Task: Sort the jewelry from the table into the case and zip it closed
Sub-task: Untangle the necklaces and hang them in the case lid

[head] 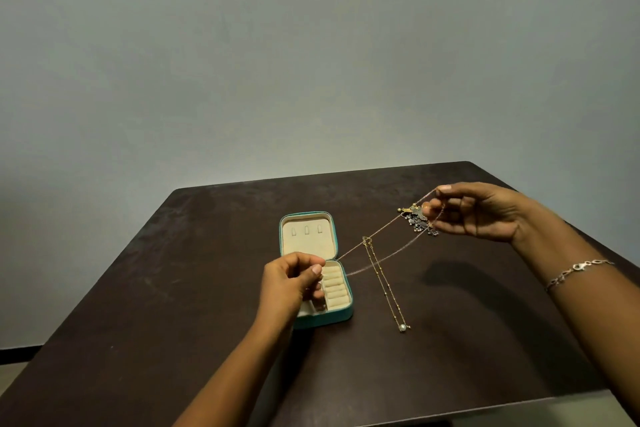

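Note:
A teal jewelry case (333, 317) lies open on the dark table (173, 288), its cream lid up and its ring rolls showing. My left hand (291, 282) hovers over the case's base and pinches one end of a thin chain (379, 230). My right hand (481, 211) pinches the chain's other end above the table, so it stretches in the air between both hands. A second gold chain with a pearl pendant (402, 327) lies flat on the table right of the case. A small heap of dark and gold jewelry (417, 218) sits by my right fingertips.
A silver bracelet (576, 270) is on my right wrist. The table's far edge meets a plain grey wall (311, 62). Bare dark tabletop spreads left of the case and along the near edge.

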A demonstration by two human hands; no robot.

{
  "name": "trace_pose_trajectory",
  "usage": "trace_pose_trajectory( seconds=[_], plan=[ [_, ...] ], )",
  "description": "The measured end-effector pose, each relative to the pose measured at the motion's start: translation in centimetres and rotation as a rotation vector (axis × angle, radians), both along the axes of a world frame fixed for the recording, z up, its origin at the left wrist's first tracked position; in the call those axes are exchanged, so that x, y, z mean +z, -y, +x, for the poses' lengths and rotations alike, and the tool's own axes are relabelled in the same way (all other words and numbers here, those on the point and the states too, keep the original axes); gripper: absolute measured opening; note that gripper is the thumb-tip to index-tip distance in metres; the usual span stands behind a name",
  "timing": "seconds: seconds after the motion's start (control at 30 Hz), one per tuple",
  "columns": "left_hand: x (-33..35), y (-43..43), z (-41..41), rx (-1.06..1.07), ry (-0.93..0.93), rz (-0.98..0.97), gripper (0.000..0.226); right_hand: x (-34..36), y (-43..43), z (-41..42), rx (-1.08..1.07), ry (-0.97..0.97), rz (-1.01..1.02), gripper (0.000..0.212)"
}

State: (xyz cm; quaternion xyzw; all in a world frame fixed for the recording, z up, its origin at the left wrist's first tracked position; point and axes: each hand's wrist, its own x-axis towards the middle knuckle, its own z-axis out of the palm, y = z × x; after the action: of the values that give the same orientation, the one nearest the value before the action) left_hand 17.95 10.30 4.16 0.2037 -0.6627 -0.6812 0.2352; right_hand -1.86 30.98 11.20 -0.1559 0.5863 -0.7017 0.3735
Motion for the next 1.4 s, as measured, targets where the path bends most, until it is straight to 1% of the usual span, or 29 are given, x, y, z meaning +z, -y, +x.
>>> trace_pose_trajectory(
  seconds=[0.07,0.1,0.13,0.23,0.4,0.53,0.63,0.77,0.87,0.97,1.03,1.1,1.17,1.27,1.33,1.4],
  plan=[
    [-0.6,-0.7,-0.2,-0.007,0.005,0.012,0.014,0.8,0.2,-0.1,-0.056,-0.038,0.03,0.016],
    [-0.9,-1.1,-0.4,-0.006,-0.002,0.008,0.014,1.3,0.3,-0.2,-0.082,-0.067,0.057,0.007],
    [-1.1,-1.4,-0.5,-0.007,-0.015,-0.005,0.015,1.7,0.4,-0.4,-0.099,-0.096,0.082,0.002],
    [-1.7,-2.5,-0.9,-0.028,-0.063,-0.05,0.017,2.8,0.3,-1.3,-0.089,-0.124,0.121,0.014],
    [-2.5,-3.9,-1.4,-0.064,-0.069,-0.145,0.022,4.9,0.0,-2.1,-0.009,-0.112,0.102,0.027],
    [-3.1,-5.1,-1.6,-0.087,-0.075,-0.217,0.029,5.9,0.2,-2.5,0.001,-0.211,0.17,0.036],
    [-3.7,-6.2,-1.8,-0.113,-0.059,-0.232,0.03,6.0,0.6,-3.0,-0.037,-0.381,0.266,0.037],
    [-4.5,-8.5,-2.1,-0.114,-0.042,-0.178,0.024,5.0,1.2,-3.8,-0.075,-0.698,0.393,0.028],
    [-5.2,-10.2,-2.5,-0.086,-0.033,-0.141,0.023,3.7,2.2,-4.4,-0.084,-0.937,0.555,0.02],
    [-5.8,-11.8,-2.9,-0.075,0.01,-0.109,0.025,2.0,3.4,-4.7,-0.074,-1.061,0.71,0.015],
    [-6.2,-12.7,-3.1,-0.095,0.037,-0.101,0.025,0.6,4.0,-5.0,-0.048,-1.124,0.756,0.016],
    [-6.4,-13.4,-3.4,-0.116,0.065,-0.106,0.023,-0.6,4.6,-5.4,-0.031,-1.182,0.761,0.019],
    [-6.6,-13.8,-3.6,-0.121,0.096,-0.108,0.022,-1.6,5.0,-5.8,-0.041,-1.176,0.728,0.017],
    [-6.8,-14.1,-3.8,-0.096,0.121,-0.111,0.02,-2.6,5.5,-6.1,-0.059,-1.108,0.656,0.013],
    [-7.0,-14.2,-3.9,-0.081,0.126,-0.102,0.018,-3.1,5.9,-6.1,-0.097,-1.015,0.551,0.014],
    [-7.1,-14.2,-4.0,-0.073,0.13,-0.088,0.018,-3.4,6.2,-6.0,-0.11,-0.846,0.416,0.017]
  ],
)
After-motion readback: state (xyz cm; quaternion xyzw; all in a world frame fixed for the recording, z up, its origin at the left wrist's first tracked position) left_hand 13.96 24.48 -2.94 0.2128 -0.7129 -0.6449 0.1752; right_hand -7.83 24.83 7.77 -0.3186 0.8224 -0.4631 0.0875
